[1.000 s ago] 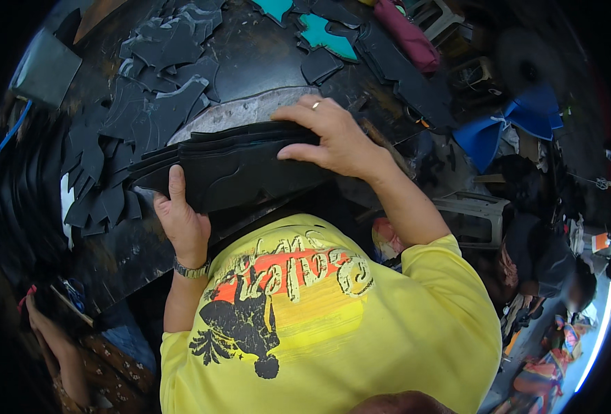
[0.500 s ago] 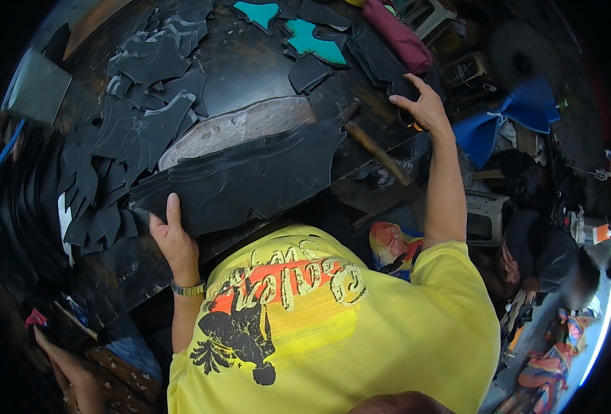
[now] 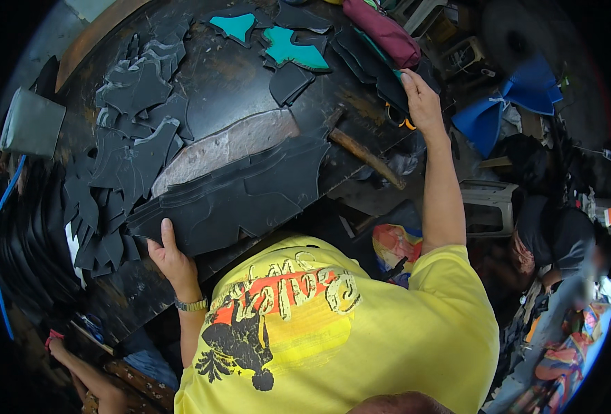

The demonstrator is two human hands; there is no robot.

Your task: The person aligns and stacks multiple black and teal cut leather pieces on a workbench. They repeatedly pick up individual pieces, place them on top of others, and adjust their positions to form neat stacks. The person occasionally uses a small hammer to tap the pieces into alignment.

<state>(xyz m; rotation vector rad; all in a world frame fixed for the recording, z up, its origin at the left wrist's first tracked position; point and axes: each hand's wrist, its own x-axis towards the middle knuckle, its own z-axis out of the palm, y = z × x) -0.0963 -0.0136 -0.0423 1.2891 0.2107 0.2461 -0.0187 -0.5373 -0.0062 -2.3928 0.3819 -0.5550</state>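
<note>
My left hand (image 3: 174, 262) grips the near left corner of a stack of large black sheets (image 3: 250, 190), thumb on top and fingers partly hidden underneath. The stack lies along the table's near edge, over a pale stone slab (image 3: 222, 145). At the far right, my right hand (image 3: 424, 103) has its fingers together at the end of a teal-edged sheet (image 3: 383, 52), beside a pile of black cut pieces (image 3: 367, 65). Orange-handled scissors (image 3: 399, 119) show partly under that hand. Between my hands lies a hammer (image 3: 367, 157) with a wooden handle.
Many black cut pieces (image 3: 136, 148) cover the table's left side. Teal pattern pieces (image 3: 295, 50) lie at the far side, near a maroon pouch (image 3: 383, 33). Stools (image 3: 488, 207) stand at the right. Another person's arm (image 3: 88, 372) shows at lower left.
My right hand has turned and brought its spread thumb and finger together at the pile. A teal edge now shows beside the maroon pouch. My left hand keeps its hold.
</note>
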